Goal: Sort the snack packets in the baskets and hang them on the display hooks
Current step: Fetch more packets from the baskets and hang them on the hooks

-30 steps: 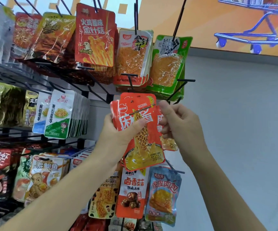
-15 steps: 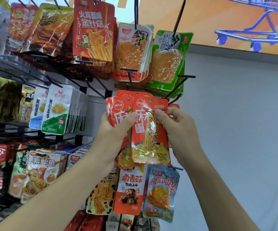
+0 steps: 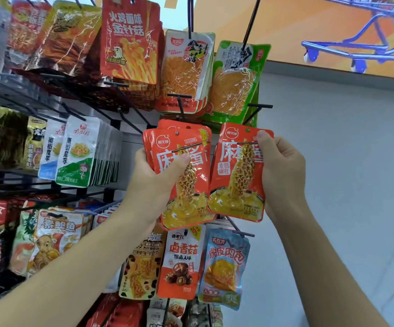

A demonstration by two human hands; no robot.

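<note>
My left hand [image 3: 153,175] grips a small stack of red-orange snack packets [image 3: 186,185] with a yellow bowl picture, thumb across the front one. My right hand [image 3: 283,175] pinches one identical red-orange packet [image 3: 236,175] by its top right corner and right edge, held upright just right of the stack. Both are in front of the wire display rack, below a black hook [image 3: 259,107] whose T-shaped end sticks out above the single packet. Another black hook [image 3: 180,97] ends above the stack.
Hooks around carry hanging packets: an orange chicken-print packet [image 3: 130,46], a green packet [image 3: 236,81], white-green packets [image 3: 78,152], a red mushroom packet [image 3: 182,263] and a blue packet [image 3: 224,267]. A grey wall [image 3: 344,173] lies to the right.
My right hand has pulled one packet off the front of the stack and moved it to the right. The two now sit side by side.
</note>
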